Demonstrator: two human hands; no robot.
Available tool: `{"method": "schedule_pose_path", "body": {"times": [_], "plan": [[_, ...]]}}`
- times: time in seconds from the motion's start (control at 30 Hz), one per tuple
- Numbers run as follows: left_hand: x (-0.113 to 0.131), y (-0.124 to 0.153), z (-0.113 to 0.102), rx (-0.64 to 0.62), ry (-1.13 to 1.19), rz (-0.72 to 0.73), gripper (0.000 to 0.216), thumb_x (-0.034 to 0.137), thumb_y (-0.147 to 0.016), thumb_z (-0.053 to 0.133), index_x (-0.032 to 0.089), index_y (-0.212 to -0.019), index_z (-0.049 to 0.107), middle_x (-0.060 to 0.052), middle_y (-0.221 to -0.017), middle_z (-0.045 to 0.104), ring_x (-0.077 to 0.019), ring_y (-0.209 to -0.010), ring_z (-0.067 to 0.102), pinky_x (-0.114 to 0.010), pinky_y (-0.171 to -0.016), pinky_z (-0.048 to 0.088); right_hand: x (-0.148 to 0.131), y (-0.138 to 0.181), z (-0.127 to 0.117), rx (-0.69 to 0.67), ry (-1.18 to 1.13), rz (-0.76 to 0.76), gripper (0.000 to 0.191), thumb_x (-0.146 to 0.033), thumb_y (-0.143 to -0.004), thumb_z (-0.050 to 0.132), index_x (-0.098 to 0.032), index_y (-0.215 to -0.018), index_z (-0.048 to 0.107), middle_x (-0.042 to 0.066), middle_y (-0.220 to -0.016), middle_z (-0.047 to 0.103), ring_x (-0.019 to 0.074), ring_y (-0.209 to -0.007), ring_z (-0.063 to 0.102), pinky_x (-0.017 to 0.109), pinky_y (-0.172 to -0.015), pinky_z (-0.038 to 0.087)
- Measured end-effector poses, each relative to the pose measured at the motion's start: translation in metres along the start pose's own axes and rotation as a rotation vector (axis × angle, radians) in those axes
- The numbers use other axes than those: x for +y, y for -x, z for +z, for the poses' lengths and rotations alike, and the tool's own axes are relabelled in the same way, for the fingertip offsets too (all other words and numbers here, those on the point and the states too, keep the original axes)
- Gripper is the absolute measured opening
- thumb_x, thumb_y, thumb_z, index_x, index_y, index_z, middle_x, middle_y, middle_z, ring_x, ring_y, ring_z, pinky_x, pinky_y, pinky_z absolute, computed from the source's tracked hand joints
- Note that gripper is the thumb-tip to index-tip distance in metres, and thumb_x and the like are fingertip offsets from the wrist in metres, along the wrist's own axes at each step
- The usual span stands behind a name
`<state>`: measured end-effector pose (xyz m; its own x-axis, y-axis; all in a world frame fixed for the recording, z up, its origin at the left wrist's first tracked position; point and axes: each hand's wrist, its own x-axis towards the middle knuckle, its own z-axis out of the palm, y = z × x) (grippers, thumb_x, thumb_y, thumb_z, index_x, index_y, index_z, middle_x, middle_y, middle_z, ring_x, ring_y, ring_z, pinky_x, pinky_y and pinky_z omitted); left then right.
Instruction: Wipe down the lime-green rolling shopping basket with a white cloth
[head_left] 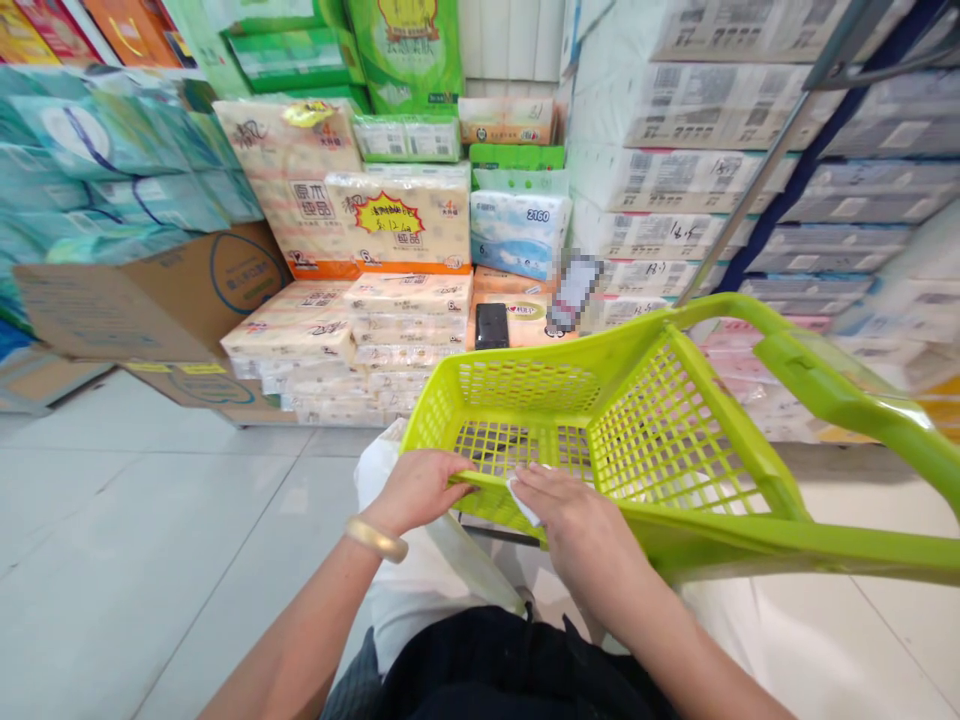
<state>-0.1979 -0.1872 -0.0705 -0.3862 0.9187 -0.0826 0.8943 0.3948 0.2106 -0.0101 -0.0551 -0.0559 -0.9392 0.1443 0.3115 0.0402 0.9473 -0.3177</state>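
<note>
A lime-green plastic shopping basket [675, 420] tilts in front of me, its inside empty and its handle [840, 400] reaching to the right. My left hand [416, 490] grips the basket's near rim, fingers curled over the edge; a gold bangle [376, 540] circles that wrist. Beside it, my right hand [574, 515] presses a small white wipe [521, 497] against the same rim, fingers closed on the cloth.
Stacks of tissue packs [352, 330] stand ahead on the floor, with a black phone [492, 325] lying on one pack. A cardboard box [157, 300] is at left, shelves of white packs [675, 150] at right. A white plastic bag [420, 560] hangs near my lap. Pale floor tiles lie left.
</note>
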Motion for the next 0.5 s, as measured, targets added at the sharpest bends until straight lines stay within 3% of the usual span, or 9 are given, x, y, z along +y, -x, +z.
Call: {"method": "schedule_pose_path", "body": {"times": [0.23, 0.33, 0.5], "plan": [[-0.001, 0.000, 0.001, -0.003, 0.003, -0.012, 0.015, 0.037, -0.087, 0.062, 0.028, -0.090, 0.074, 0.001, -0.089, 0.076, -0.0201, -0.086, 0.069, -0.025, -0.067, 0.041, 0.023, 0.037, -0.037, -0.055, 0.125, 0.143, 0.052, 0.005, -0.076, 0.045, -0.018, -0.114, 0.072, 0.011, -0.120, 0.070, 0.0243, -0.110, 0.069, 0.041, -0.097, 0.055], [-0.001, -0.001, 0.001, 0.004, -0.013, -0.011, 0.014, 0.035, -0.087, 0.062, 0.027, -0.090, 0.073, 0.000, -0.090, 0.076, -0.0200, -0.086, 0.069, -0.025, -0.067, 0.042, 0.015, 0.024, -0.025, -0.011, 0.141, 0.166, 0.052, 0.006, -0.074, 0.044, -0.016, -0.111, 0.073, 0.012, -0.117, 0.071, 0.0243, -0.107, 0.070, 0.041, -0.096, 0.056], [-0.001, 0.000, 0.002, 0.013, -0.028, -0.009, 0.012, 0.031, -0.086, 0.062, 0.026, -0.088, 0.073, 0.000, -0.085, 0.076, -0.0189, -0.085, 0.069, -0.024, -0.068, 0.043, 0.002, 0.004, 0.009, 0.090, 0.035, 0.046, 0.052, 0.007, -0.073, 0.048, -0.014, -0.115, 0.071, 0.014, -0.120, 0.070, 0.0245, -0.113, 0.067, 0.042, -0.101, 0.053]]}}
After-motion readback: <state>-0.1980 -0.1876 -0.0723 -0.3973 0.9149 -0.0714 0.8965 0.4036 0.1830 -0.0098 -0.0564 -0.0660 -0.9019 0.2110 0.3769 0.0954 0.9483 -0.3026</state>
